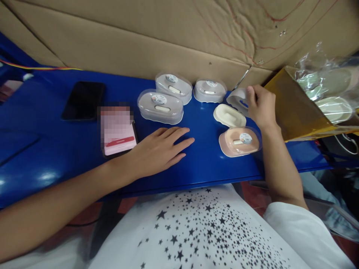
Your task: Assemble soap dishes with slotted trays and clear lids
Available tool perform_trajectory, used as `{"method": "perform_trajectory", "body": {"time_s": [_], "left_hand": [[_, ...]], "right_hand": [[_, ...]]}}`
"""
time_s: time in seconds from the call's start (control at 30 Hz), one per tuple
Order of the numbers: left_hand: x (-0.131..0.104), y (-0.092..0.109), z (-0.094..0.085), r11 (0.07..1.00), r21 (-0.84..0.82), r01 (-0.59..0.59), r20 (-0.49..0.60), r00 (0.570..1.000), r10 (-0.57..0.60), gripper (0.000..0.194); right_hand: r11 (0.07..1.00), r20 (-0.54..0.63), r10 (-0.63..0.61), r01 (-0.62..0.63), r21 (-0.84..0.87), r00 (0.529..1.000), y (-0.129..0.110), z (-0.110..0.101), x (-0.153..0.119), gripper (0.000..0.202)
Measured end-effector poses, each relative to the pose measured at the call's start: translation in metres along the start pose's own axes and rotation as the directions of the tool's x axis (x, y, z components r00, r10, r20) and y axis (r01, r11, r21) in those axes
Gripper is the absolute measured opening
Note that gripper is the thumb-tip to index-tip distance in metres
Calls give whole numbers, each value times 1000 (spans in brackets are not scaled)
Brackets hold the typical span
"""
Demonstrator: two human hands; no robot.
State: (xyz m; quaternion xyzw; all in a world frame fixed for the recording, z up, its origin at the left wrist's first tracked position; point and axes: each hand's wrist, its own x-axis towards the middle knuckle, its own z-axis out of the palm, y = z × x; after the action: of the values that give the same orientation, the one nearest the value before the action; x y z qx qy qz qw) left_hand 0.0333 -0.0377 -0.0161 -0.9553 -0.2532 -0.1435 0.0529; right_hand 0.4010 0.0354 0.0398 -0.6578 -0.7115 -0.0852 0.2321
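My right hand (260, 106) is pinched on the edge of a grey-white plastic cover (235, 98) with an opening in it, tilted above the blue table. Just below it lies a cream oval tray (229, 116). Nearer to me is a peach oval box (239, 142) with a clear cover and a round label. My left hand (165, 151) rests palm down on the table, fingers spread, holding nothing. Beyond it stand three pale oval boxes with clear covers and labels: one in front (160, 108), one behind it (174, 87) and one farther right (209, 90).
A carton (303, 108) at the right holds plastic-wrapped oval pieces (333, 93). Left of the boxes lie a black phone (83, 101) and a pink-topped pad or box (119, 130), partly blurred out. A cardboard wall (126, 41) runs along the back of the blue table (196, 164).
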Motion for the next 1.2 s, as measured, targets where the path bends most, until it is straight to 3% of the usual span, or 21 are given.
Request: {"method": "perform_trajectory", "body": {"time_s": [0.13,0.27,0.33,0.47,0.5,0.57,0.7,0.8,0.93,1.2], "left_hand": [[1,1,-3,999,-17,33,-58,998,-34,50],[2,2,-7,999,-38,37,-103,994,-41,53],[1,3,-8,998,-62,33,-138,990,-41,56],[0,2,-5,995,-89,33,-146,988,-46,65],[-1,1,-4,997,-73,29,-136,990,-38,62],[-1,0,-1,1000,-25,14,-115,993,-17,49],[0,-2,0,999,49,-13,-62,998,16,30],[2,-2,-2,997,65,-29,-49,998,32,28],[3,0,-2,999,36,-19,-83,996,22,32],[2,1,-1,998,56,-32,-138,990,39,26]], "right_hand": [[988,-110,-128,136,73,986,-24,-15,-15,56],[914,-50,-371,374,156,927,-59,-28,-44,44],[846,55,-522,509,156,851,-77,-27,-58,40],[654,181,-756,743,144,630,-104,-13,-78,31],[614,179,-788,774,158,589,-107,-9,-80,31],[571,154,-821,793,214,550,-110,-3,-82,32],[597,147,-793,707,379,591,-97,-3,-75,33],[669,245,-737,628,397,630,-81,-10,-66,37],[711,356,-702,589,383,616,-71,-13,-59,22],[706,374,-707,622,338,600,-81,5,-66,30]]}}
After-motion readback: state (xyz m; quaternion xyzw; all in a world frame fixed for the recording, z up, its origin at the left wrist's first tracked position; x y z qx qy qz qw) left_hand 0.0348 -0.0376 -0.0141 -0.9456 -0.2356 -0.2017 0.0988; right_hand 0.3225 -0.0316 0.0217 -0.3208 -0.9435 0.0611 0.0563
